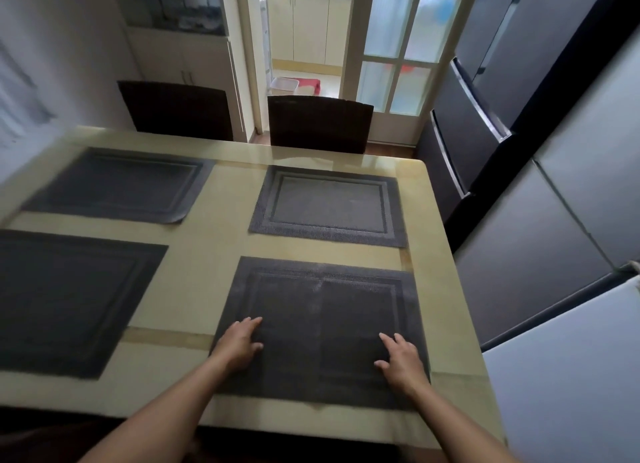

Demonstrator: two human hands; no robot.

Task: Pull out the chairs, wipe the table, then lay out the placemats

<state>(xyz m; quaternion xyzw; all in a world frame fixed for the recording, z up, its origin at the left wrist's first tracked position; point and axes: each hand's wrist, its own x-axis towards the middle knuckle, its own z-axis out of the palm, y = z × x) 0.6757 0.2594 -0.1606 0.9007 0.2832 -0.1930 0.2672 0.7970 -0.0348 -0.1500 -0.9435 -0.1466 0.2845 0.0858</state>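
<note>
Pressing both hands flat on the nearest placemat [322, 310], fingers spread, pinching nothing.
Left hand [240, 341] rests by its left edge, right hand [401, 358] by its right edge; bare table [221, 254] borders each hand's outer side. Four placemats counted: a far-right mat [329, 206] straight beyond the hands, a near-left mat [69, 299] cut off by the frame, a far-left mat [117, 185] blurred. Past them, a left chair [176, 110] and a right chair [318, 124], seats hidden.
</note>
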